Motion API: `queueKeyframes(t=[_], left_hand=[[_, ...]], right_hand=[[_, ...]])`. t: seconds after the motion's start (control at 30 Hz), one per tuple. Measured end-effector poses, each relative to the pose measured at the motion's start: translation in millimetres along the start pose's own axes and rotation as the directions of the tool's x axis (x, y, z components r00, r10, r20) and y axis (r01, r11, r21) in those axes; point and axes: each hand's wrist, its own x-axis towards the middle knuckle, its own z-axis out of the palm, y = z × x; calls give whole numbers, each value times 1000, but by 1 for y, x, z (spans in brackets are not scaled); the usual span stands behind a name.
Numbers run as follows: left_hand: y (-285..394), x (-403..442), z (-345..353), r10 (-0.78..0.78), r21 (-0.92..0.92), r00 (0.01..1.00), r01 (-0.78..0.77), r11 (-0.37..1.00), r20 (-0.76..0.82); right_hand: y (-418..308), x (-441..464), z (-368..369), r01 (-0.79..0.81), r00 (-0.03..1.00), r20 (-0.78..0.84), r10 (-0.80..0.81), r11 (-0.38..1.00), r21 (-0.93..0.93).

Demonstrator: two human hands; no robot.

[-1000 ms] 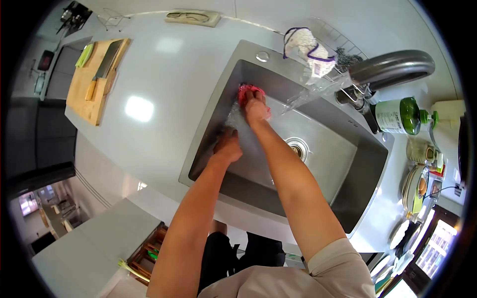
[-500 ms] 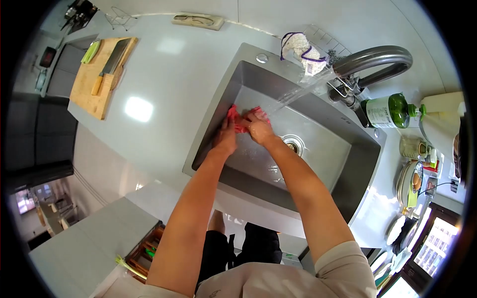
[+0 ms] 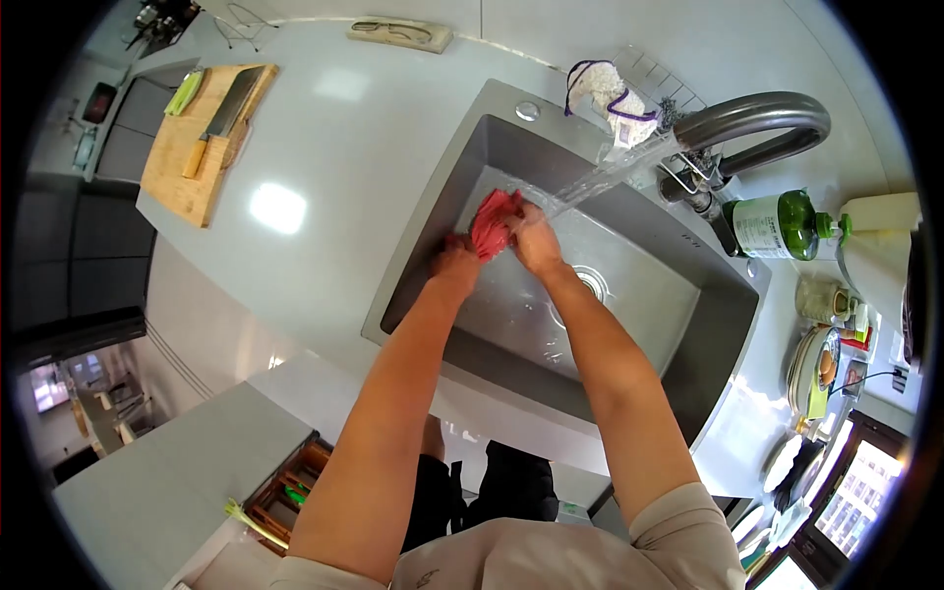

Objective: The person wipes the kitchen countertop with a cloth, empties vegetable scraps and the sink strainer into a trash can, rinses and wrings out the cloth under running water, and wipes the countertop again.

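- Pale grey desk (image 3: 324, 197) in a kitchen, with a steel sink (image 3: 629, 334) set into it.
- Red cloth (image 3: 495, 224) is up inside the sink, bunched between both hands, pretty close to the running water (image 3: 605, 179).
- Left hand (image 3: 456, 264) has one side of it gripped.
- Right hand (image 3: 532, 236) is pinching the other side.
- Knife (image 3: 228, 108) lies on a wooden board (image 3: 202, 192), well apart from the sink.

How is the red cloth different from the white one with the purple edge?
The red cloth is plain red, but the white cloth has a purple edge. The red cloth is bunched between the left hand and right hand in the sink, while the white cloth hangs near the faucet, untouched. Both look soft and bendy.
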Motion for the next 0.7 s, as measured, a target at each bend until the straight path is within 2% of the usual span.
queueKeyframes(t=[0.03, 0.07, 0.13, 0.23, 0.33, 0.37, 0.47, 0.57, 0.67, 0.7], left_hand=[[1, -4, -11, -19, 16, 993, 17, 1000, 114], [2, -9, -21, -40, 34, 973, 34, 999, 227], [2, -14, -26, -58, 43, 975, 50, 998, 215], [3, -12, -19, -87, 39, 983, 82, 996, 162], [5, -9, -4, -73, -12, 996, 74, 997, 42], [7, -9, 0, -61, -38, 998, 61, 997, -5], [22, -15, -4, 3, -9, 1000, -3, 1000, 0], [34, -28, -8, 151, -40, 989, -150, 988, 4], [43, -23, 5, 172, -1, 975, -174, 985, -141], [44, -16, 9, 182, 60, 971, -174, 983, -156]], right_hand=[[-4, -3, -9, -32, 998, 50, 33, 999, -35], [-11, -1, -15, -119, 987, 114, 117, 993, 11], [-18, 3, -15, -302, 929, 248, 274, 950, 82], [-15, 3, -4, 57, 995, 76, -69, 986, 155], [-9, -6, -10, 180, 980, 114, -166, 975, -127], [-8, -10, -14, 151, 981, 144, -133, 980, -126], [12, -24, -26, 72, 977, 210, -37, 985, -158], [15, -52, -50, -8, 969, 240, 62, 976, -218], [19, -55, -54, 178, 983, 0, -182, 958, -223], [15, -50, -61, 258, 966, 13, -260, 951, -167]])
